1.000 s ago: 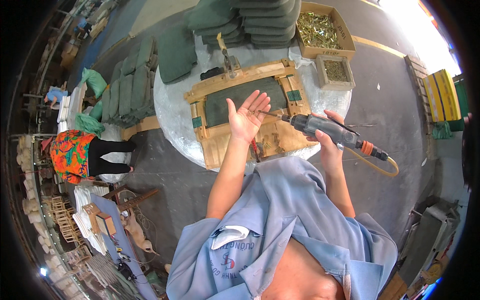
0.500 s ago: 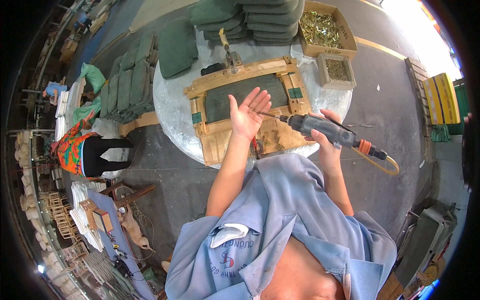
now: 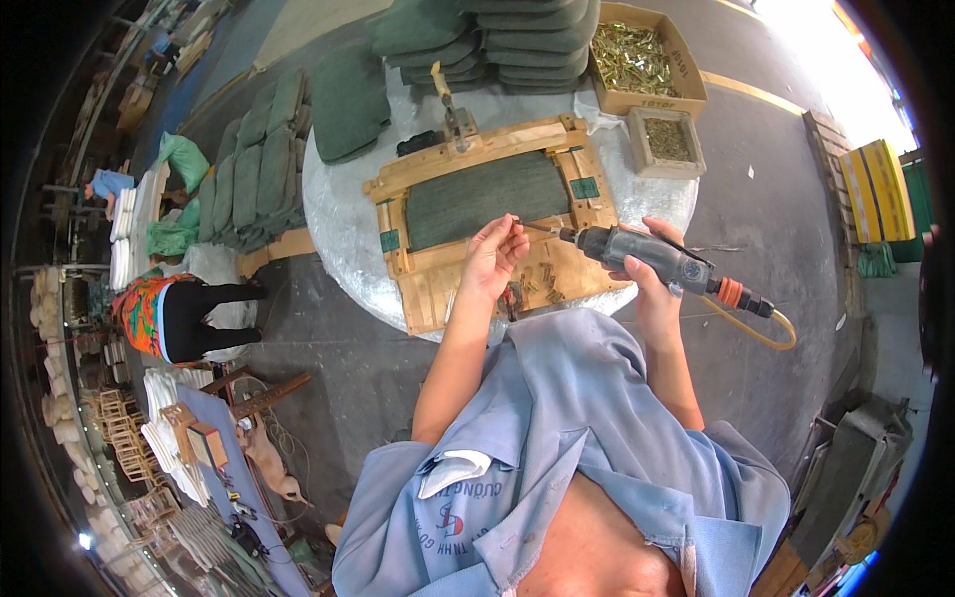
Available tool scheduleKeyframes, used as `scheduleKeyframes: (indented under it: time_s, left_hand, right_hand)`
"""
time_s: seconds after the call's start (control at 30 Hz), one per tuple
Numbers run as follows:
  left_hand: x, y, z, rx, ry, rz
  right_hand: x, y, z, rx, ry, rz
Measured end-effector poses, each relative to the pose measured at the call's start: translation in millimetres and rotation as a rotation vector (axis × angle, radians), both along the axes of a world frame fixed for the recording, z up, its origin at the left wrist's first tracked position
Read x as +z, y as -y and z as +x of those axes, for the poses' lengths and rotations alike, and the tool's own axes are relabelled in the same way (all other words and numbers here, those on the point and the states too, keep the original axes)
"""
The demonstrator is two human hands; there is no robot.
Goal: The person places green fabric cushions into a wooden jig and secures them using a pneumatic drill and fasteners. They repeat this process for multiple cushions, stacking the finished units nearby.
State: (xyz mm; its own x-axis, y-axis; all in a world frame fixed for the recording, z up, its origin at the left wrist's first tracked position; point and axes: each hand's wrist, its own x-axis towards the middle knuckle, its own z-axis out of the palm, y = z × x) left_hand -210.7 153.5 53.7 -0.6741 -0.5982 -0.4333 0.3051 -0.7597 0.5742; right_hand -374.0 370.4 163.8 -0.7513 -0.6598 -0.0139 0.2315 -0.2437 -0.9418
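My right hand [image 3: 652,264] is wrapped round a grey air screwdriver [image 3: 637,254] with an orange ring and a yellowish hose. Its long thin bit [image 3: 539,228] points left. The thumb and fingertips of my left hand [image 3: 494,261] are pinched together at the bit's tip; whether a small fastener is there too I cannot tell. Below both hands, a wooden jig [image 3: 468,164] frames a dark green padded panel [image 3: 487,199]. Small brass-coloured fittings [image 3: 547,284] lie loose on the jig's near board. A toggle clamp [image 3: 456,124] with a yellow handle stands at its far side.
The jig rests on a round, plastic-wrapped table [image 3: 343,239]. Green pads [image 3: 537,45] are stacked behind it. A carton of brass-coloured fittings [image 3: 637,65] and a wooden box of small screws [image 3: 667,139] stand far right. Another person [image 3: 184,313] bends over at left.
My left hand has gone from open, palm up, to fingers pinched at the bit's tip. The screwdriver in my right hand has barely moved. The person at left has bent lower.
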Motion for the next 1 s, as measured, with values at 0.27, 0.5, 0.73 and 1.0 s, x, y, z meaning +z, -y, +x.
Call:
scheduleKeyframes:
  time_s: [0.27,0.5,0.73,1.0]
  left_hand:
    - [-5,2,3,-0.019,-0.037,0.001]
    - [-10,3,5,0.061,-0.034,0.086]
    - [1,-4,2,0.023,-0.083,0.067]
    - [-17,1,4,0.112,-0.116,0.126]
  right_hand:
    - [-4,0,-1,0.015,-0.057,0.025]
    - [2,-1,0,0.002,0.01,-0.005]
    - [-1,-3,-1,0.005,0.013,0.0]
    - [-1,-3,1,0.012,0.023,-0.008]
